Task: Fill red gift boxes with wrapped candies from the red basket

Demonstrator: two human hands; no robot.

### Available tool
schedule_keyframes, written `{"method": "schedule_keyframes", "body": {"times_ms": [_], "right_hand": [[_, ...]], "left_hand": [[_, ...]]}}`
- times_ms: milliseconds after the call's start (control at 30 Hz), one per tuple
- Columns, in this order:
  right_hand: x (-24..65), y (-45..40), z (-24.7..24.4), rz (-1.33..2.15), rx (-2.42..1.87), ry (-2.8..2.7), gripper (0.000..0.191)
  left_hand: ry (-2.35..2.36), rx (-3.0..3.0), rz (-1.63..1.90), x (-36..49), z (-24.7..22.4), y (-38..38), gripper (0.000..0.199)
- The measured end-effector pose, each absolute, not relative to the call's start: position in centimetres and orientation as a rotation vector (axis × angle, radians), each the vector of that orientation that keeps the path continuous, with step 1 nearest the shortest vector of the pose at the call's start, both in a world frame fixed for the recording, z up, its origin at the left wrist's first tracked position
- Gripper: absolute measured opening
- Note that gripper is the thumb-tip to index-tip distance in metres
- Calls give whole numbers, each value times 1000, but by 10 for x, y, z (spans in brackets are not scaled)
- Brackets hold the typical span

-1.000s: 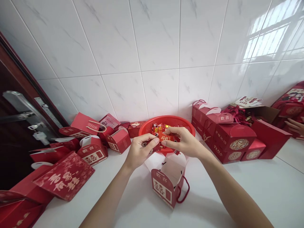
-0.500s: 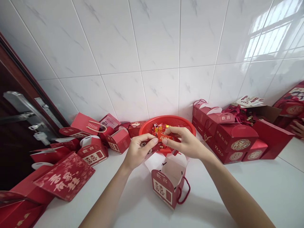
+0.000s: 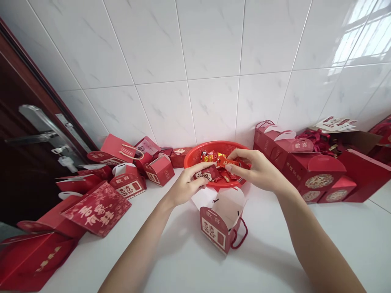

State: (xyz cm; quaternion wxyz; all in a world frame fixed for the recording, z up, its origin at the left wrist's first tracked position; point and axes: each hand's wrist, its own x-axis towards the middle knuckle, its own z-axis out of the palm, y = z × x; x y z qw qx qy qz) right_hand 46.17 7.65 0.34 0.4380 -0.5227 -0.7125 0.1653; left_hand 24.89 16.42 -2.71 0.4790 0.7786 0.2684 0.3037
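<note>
My left hand [image 3: 188, 184] holds a dark red wrapped packet [image 3: 208, 174] with pale print between thumb and fingers, over the front of the red basket. To its right, my right hand [image 3: 255, 169] pinches a bright orange-red wrapped piece [image 3: 224, 162] with gold lettering. Behind and below both hands is the red plastic basket [image 3: 195, 149], which holds several red and gold wrapped candies [image 3: 208, 156]. Just in front of the basket stands an open red gift box [image 3: 213, 232] with white inner walls and a dark red cord handle [image 3: 242, 236] on its right.
Several red boxes [image 3: 128, 185] and a flat red printed box [image 3: 97, 209] lie at the left, beside a dark door with a metal handle [image 3: 45, 122]. Stacked red boxes [image 3: 314, 175] and a carton of red ribbons [image 3: 316, 140] stand at the right. A tiled wall rises behind.
My hands have moved apart, the right one carrying the orange-red piece away from the left. The dark red packet in my left hand now shows more fully. The camera view has shifted slightly.
</note>
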Motion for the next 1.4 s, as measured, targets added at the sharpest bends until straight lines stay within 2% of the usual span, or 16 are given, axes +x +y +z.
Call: {"method": "schedule_keyframes", "body": {"times_ms": [133, 233, 433, 633, 833, 1167, 1400], "right_hand": [[468, 73, 5, 386, -1330, -1792, 25], [470, 70, 7, 389, -1351, -1823, 23], [468, 68, 9, 432, -1337, -1977, 20], [461, 70, 5, 530, -1351, -2184, 17], [450, 72, 2, 678, -1348, -2405, 10], [452, 73, 0, 596, -1253, -2418, 15], [451, 69, 4, 633, -1272, -2443, 20]], "left_hand": [[555, 2036, 679, 244, -29, 165, 56], [547, 2181, 461, 239, -26, 162, 59], [595, 2524, 117, 231, -13, 156, 36], [609, 2577, -165, 221, -8, 153, 66], [557, 2622, -232, 222, -9, 149, 69], [619, 2638, -262, 221, -8, 142, 70], [488, 2579, -244, 222, -7, 130, 69]]}}
